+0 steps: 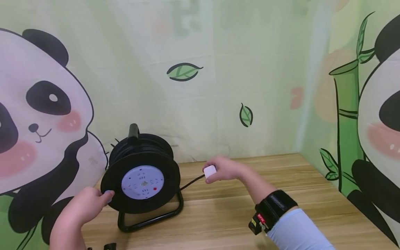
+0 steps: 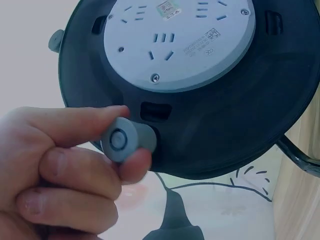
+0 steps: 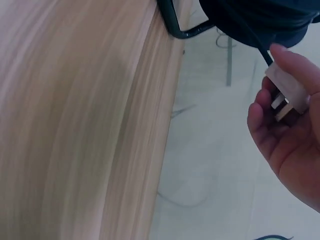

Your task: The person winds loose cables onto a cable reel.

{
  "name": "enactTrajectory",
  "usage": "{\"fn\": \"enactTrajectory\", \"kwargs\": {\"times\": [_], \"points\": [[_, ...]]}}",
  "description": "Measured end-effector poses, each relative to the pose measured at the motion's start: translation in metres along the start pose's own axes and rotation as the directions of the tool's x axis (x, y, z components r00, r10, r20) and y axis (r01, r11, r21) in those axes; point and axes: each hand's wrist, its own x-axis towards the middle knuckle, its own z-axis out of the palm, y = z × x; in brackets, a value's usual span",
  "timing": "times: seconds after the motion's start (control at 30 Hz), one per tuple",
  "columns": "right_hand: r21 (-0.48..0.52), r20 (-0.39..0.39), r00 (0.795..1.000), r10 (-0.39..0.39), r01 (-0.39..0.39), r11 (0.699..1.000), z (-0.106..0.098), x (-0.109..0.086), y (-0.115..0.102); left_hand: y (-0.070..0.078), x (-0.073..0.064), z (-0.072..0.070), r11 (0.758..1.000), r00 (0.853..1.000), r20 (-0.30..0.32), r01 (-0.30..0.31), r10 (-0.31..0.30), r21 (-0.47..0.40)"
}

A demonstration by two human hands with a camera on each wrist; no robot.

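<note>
A black cable reel (image 1: 140,203) with a pale round socket panel (image 1: 142,182) stands upright on its tube frame (image 1: 150,221), left of the table's middle. My left hand (image 1: 84,206) pinches the small grey crank knob (image 2: 127,140) on the reel's face between thumb and index finger; the other fingers are curled. To the right of the reel, my right hand (image 1: 225,169) holds the white plug (image 1: 209,171) between thumb and fingers. Metal prongs (image 3: 281,105) of the plug show in the right wrist view. From it the black cord (image 1: 192,182) runs to the reel.
The wooden table (image 1: 237,215) meets a cloth backdrop (image 1: 218,114) printed with pandas and leaves. A black wrist strap with a small camera (image 1: 275,206) sits on the right forearm. A small dark object (image 1: 110,246) shows at the bottom edge.
</note>
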Motion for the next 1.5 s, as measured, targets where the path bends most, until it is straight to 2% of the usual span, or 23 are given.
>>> {"fn": "enactTrajectory", "kwargs": {"times": [0.23,0.3,0.5,0.6,0.8,0.97,1.27,1.4,1.5], "points": [[0.069,-0.105,0.994,0.028,-0.021,0.997,0.017,0.011,-0.007,0.001,-0.001,-0.005,0.986,0.997,-0.009,0.069,-0.071,-0.149],[0.092,-0.129,0.991,0.025,-0.013,0.996,0.022,0.013,-0.008,0.002,-0.002,-0.006,0.982,0.997,-0.015,0.071,-0.075,-0.177],[0.174,-0.123,0.992,0.011,0.011,0.985,0.032,0.02,-0.012,0.006,-0.005,-0.008,0.966,0.994,-0.07,0.06,-0.08,-0.252],[0.157,-0.13,0.992,0.01,0.011,0.988,0.036,0.023,-0.014,0.009,-0.007,-0.008,0.965,0.99,-0.123,0.03,-0.064,-0.259],[0.075,-0.148,0.988,0.05,-0.039,0.996,0.047,0.03,-0.018,0.015,-0.009,-0.005,0.96,0.977,-0.203,0.004,-0.063,-0.28],[0.05,-0.119,0.991,0.061,-0.055,0.997,0.057,0.037,-0.023,0.024,-0.008,-0.002,0.928,0.965,-0.247,-0.008,-0.091,-0.373],[0.035,-0.108,0.994,0.01,-0.006,0.999,0.075,0.05,-0.032,0.048,-0.002,0.011,0.827,0.93,-0.348,-0.1,-0.121,-0.554],[0.034,-0.088,0.996,0.022,-0.019,0.999,0.082,0.054,-0.036,0.057,0.003,0.016,0.807,0.905,-0.408,-0.151,-0.12,-0.571],[0.035,-0.068,0.997,0.029,-0.027,0.999,0.086,0.056,-0.039,0.06,0.004,0.018,0.794,0.894,-0.433,-0.181,-0.112,-0.581]]}}
